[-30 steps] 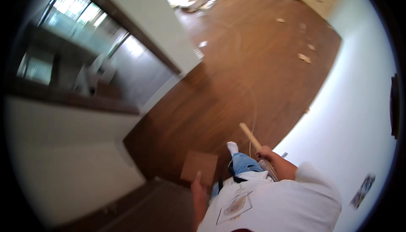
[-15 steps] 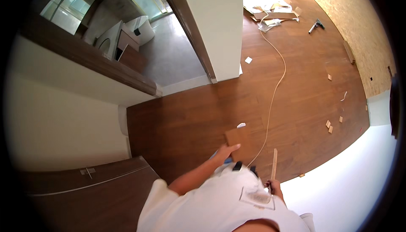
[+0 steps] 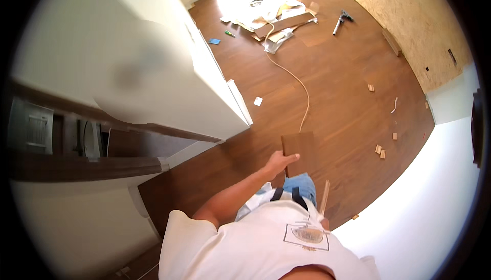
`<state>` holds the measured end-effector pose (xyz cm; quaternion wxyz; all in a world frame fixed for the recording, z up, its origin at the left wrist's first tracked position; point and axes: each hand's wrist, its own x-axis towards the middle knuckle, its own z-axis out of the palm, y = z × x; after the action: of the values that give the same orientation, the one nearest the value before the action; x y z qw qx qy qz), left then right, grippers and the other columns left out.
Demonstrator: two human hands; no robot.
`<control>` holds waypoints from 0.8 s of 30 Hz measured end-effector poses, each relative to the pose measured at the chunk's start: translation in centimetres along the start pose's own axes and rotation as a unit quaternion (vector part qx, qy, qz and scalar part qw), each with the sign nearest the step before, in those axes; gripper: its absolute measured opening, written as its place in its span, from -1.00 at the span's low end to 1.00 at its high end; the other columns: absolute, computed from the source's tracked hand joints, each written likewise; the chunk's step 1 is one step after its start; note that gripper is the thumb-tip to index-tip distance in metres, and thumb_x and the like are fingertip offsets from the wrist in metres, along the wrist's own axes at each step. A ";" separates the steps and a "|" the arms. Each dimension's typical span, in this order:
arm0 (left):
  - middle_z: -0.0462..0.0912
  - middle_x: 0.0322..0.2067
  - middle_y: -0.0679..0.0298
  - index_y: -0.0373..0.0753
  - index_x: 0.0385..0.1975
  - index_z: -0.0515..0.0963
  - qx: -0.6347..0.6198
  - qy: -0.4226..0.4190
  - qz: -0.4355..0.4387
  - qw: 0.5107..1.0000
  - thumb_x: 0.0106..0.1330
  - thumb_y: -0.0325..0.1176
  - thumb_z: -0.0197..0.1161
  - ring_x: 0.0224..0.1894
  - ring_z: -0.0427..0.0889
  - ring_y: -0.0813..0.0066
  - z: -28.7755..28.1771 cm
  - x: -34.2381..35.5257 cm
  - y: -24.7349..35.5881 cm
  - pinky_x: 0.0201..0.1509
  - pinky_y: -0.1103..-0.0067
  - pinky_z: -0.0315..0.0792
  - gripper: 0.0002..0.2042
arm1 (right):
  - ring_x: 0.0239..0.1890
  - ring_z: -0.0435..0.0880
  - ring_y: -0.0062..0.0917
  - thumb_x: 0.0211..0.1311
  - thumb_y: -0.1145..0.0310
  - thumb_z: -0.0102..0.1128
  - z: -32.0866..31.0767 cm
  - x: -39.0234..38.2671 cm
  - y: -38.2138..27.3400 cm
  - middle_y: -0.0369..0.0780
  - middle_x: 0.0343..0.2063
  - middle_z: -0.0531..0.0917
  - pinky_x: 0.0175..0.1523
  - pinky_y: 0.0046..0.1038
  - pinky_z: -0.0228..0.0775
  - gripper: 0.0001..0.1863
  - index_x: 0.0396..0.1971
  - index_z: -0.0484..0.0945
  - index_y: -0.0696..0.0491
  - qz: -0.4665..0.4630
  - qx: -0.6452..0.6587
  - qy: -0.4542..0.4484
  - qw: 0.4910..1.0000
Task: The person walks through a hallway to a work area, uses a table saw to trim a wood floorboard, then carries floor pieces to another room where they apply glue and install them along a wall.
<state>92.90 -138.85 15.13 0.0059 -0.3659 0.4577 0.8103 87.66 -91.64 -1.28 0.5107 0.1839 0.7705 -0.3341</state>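
My left hand (image 3: 279, 162) grips a short brown floorboard piece (image 3: 302, 149) by its left edge, with the thumb lying over its face. The board is held out in front of my body above the floor. At my right side a thin wooden strip (image 3: 325, 195) points upward and away from me. Its lower end is at my right hand (image 3: 325, 224), which is mostly hidden by my shirt; only a sliver of it shows, seemingly closed on the strip.
A hose (image 3: 305, 93) trails across the brown wood floor (image 3: 348, 126) to cardboard and plastic litter (image 3: 286, 24). A black-and-silver tool (image 3: 341, 22) lies farther off. Small wood offcuts (image 3: 380, 151) lie at the right. A white wall corner (image 3: 240, 119) juts in on the left.
My view has swung left and forward past the doorway. The floorboard piece has moved forward with my left hand, and its face looks darker. My right hand has mostly slipped behind the shirt.
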 end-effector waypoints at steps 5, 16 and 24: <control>0.68 -0.04 0.17 -0.37 0.14 0.54 -0.096 0.084 -0.119 0.985 0.34 -0.16 0.39 -0.05 0.70 0.36 1.0 5.5 9.1 0.00 0.42 0.60 -0.51 | -0.56 0.70 -0.30 0.11 0.47 0.30 -2.0 7.1 -12.7 -0.09 -0.56 0.68 -0.45 -0.30 0.53 -0.87 -0.50 0.63 0.24 0.015 0.000 -0.018 1.000; 0.62 0.01 0.11 -0.42 0.14 0.48 -0.202 0.209 -0.040 0.956 0.34 -0.14 0.39 -0.03 0.69 0.28 -4.1 22.8 22.5 0.07 0.42 0.61 -0.47 | -0.62 0.68 -0.45 0.19 0.44 0.28 -7.7 20.2 -57.0 -0.22 -0.61 0.64 -0.55 -0.45 0.45 -0.89 -0.48 0.61 0.14 -0.047 -0.011 -0.007 0.999; 0.59 0.08 0.10 -0.38 0.19 0.43 -0.256 0.204 -0.059 0.943 0.35 -0.10 0.37 0.10 0.64 0.25 -11.6 37.1 35.2 0.19 0.27 0.55 -0.44 | -0.56 0.70 -0.47 0.22 0.42 0.26 -1.0 24.6 -78.6 -0.20 -0.56 0.65 -0.50 -0.46 0.49 -0.89 -0.45 0.57 0.13 -0.108 0.042 0.013 0.993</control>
<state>60.42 -180.07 15.22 -0.1338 -0.5391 0.2038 0.8062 27.82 -148.05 2.29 0.4533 0.1254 0.7777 -0.4171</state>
